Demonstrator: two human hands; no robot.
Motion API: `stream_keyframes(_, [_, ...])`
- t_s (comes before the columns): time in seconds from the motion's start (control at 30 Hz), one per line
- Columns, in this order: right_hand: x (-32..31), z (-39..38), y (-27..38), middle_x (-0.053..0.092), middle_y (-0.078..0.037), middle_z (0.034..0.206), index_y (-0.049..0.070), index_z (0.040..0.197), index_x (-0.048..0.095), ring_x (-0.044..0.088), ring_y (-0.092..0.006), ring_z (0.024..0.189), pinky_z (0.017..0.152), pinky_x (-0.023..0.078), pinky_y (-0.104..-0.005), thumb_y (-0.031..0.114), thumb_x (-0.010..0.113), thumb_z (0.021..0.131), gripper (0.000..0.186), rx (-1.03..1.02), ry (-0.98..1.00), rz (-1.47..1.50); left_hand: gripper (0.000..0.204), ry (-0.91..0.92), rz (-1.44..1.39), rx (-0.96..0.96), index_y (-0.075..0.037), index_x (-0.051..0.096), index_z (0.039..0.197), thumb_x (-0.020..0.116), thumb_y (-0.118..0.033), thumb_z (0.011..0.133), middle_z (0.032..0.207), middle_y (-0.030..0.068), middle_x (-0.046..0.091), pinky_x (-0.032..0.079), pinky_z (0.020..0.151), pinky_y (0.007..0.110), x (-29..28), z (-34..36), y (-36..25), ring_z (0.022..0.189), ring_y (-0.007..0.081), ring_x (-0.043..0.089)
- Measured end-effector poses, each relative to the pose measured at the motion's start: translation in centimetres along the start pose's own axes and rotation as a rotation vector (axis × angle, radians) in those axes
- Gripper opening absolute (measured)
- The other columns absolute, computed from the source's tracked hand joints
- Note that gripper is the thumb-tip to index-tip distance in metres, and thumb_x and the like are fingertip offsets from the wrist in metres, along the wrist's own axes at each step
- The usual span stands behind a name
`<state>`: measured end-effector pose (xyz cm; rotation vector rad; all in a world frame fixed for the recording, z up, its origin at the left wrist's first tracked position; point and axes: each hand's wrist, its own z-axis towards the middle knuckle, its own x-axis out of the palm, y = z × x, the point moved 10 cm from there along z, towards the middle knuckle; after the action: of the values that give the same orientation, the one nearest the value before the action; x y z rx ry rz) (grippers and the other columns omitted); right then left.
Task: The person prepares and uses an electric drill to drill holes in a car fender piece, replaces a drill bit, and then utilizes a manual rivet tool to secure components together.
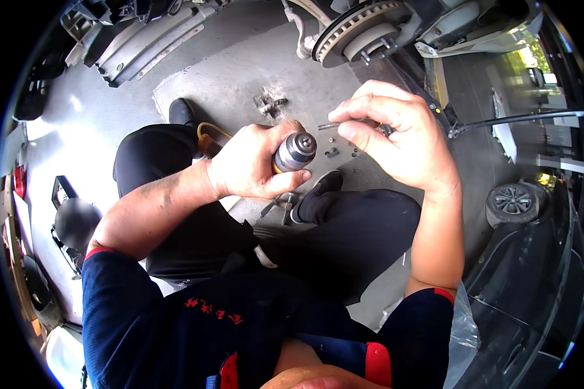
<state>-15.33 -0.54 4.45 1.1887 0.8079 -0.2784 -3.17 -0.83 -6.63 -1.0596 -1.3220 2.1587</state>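
Note:
My left hand [259, 162] is wrapped round a cylindrical power tool [295, 153] with a metal chuck pointing up and a yellow body. My right hand [383, 129] pinches a thin dark metal bit [324, 126] between thumb and forefinger, its free end pointing left, just right of and above the chuck. A yellow cord [215, 127] curves behind my left hand. On the floor below my hands lie small metal parts [332, 152] and some dark tools [274, 207] near my right shoe.
A brake disc [334, 42] on a vehicle's suspension is ahead of me. A long panel [143, 42] lies at upper left. A black bar [525, 118] extends at right, above a wheel [512, 201] and dark car body panel [525, 272]. A metal piece [269, 104] lies on the floor.

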Motion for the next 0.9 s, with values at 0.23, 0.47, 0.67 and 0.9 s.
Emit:
stream_keyframes(0.23, [1.0,-0.3,2.5,0.067,-0.011,0.088,0.002,0.095,0.074,0.067,-0.0309,0.078,0.071,0.054,-0.0392,0.011,0.075,0.088,0.012,-0.088,0.046,-0.171,0.035,0.039,-0.002,-0.03,-0.006,0.061,0.103,0.078,-0.031,0.085,0.073,0.0131,0.069,0.059,0.065,0.042,0.6,-0.3,-0.3,0.07,0.035,0.073])
stream_keyframes(0.47, [2.1,0.7,6.3,0.067,-0.009,0.089,0.003,0.104,0.066,0.068,-0.027,0.082,0.074,0.055,-0.0372,0.008,0.069,0.093,0.013,-0.264,0.072,-0.614,0.039,0.016,0.022,-0.019,-0.001,0.059,0.106,0.078,-0.029,0.087,0.074,0.013,0.067,0.055,0.062,0.039,-0.2,-1.1,0.2,0.066,0.0287,0.069])
stream_keyframes(0.67, [2.7,-1.7,-8.3,0.052,0.003,0.085,0.008,0.1,0.051,0.048,-0.0079,0.078,0.071,0.041,-0.0224,0.004,0.064,0.098,0.013,0.164,-0.172,0.687,0.04,-0.358,-0.728,-0.485,-0.002,0.059,0.106,0.067,-0.04,0.099,0.087,0.0106,0.069,0.058,0.076,0.036,-2.7,-0.5,5.4,0.08,0.019,0.069])
stream_keyframes(0.9, [16.8,-3.4,-11.4,0.065,-0.011,0.13,0.007,0.143,0.055,0.061,-0.0201,0.12,0.107,0.045,-0.0344,0.044,0.054,0.104,0.054,0.456,-0.187,1.582,0.057,-0.662,-1.29,-0.588,-0.002,0.057,0.112,0.054,-0.058,0.1,0.091,0.0163,0.069,0.06,0.082,0.044,-3.7,-0.2,10.5,0.082,0.0287,0.07])
